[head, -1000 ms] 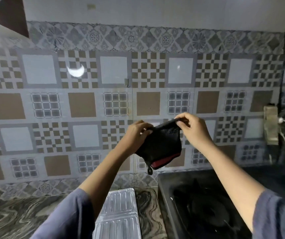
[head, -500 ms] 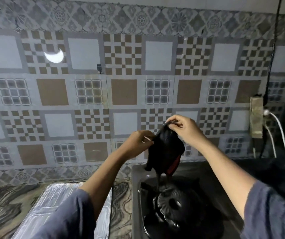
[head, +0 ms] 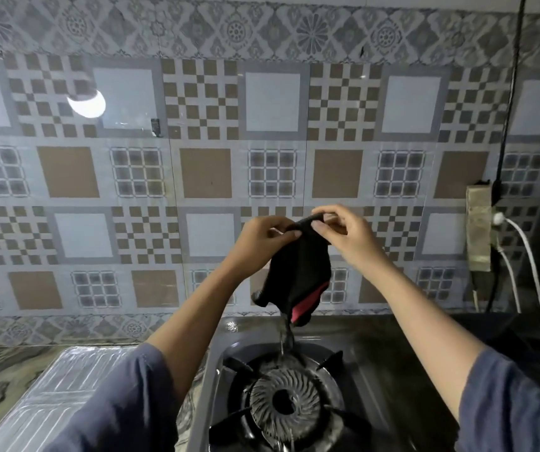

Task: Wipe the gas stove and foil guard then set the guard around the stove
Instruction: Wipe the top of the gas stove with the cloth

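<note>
A black cloth [head: 299, 272] with a red edge hangs in the air above the gas stove [head: 376, 380]. My left hand [head: 262, 238] and my right hand [head: 343, 234] both pinch its top edge, close together. Water runs from the cloth's lower tip onto the round burner [head: 283, 402] in the middle of the dark stove top. The foil guard [head: 63, 389] lies flat and folded on the marbled counter, left of the stove; my left sleeve hides its right part.
A patterned tile wall [head: 206, 171] stands right behind the stove. At the right a power strip [head: 479, 230] hangs on the wall with white cables [head: 523, 256] running down. A dark object fills the far right edge.
The view has dropped toward the stove and shifted right. My hands have drawn closer together on the cloth, bunching it, and water now streams onto the burner.
</note>
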`<action>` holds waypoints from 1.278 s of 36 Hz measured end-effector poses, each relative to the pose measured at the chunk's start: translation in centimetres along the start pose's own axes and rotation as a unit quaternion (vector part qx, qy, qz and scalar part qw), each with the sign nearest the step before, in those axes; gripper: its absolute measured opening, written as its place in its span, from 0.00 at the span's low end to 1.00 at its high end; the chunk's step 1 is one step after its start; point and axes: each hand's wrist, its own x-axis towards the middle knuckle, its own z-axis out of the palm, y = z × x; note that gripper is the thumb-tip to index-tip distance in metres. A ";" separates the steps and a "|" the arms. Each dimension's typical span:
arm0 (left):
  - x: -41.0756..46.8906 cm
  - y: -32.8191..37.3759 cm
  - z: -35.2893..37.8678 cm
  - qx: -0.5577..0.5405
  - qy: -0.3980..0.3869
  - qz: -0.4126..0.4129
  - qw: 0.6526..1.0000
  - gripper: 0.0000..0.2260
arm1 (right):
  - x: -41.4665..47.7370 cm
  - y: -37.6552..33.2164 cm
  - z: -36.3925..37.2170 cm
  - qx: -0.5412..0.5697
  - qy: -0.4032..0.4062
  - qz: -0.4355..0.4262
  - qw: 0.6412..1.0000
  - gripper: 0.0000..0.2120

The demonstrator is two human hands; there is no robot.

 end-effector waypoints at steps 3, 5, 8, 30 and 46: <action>-0.1 0.2 -0.5 0.023 0.003 0.000 1.000 0.04 | -0.7 1.2 0.9 0.077 -0.034 0.029 0.996 0.07; -0.2 0.0 -1.0 0.032 0.012 -0.002 0.999 0.05 | -1.0 1.9 1.6 0.107 -0.065 0.060 0.990 0.07; -0.5 -0.6 -2.1 0.034 0.023 -0.014 0.999 0.05 | -1.3 2.5 2.9 0.115 -0.110 0.094 0.983 0.07; -1.6 -3.1 -7.0 0.051 -0.046 -0.044 0.997 0.10 | 1.2 -2.4 3.8 -0.103 -0.127 0.004 0.987 0.06; 1.3 -4.5 -6.7 0.258 -0.011 0.006 0.966 0.09 | 4.8 -0.9 5.7 -0.166 -0.137 0.040 0.976 0.08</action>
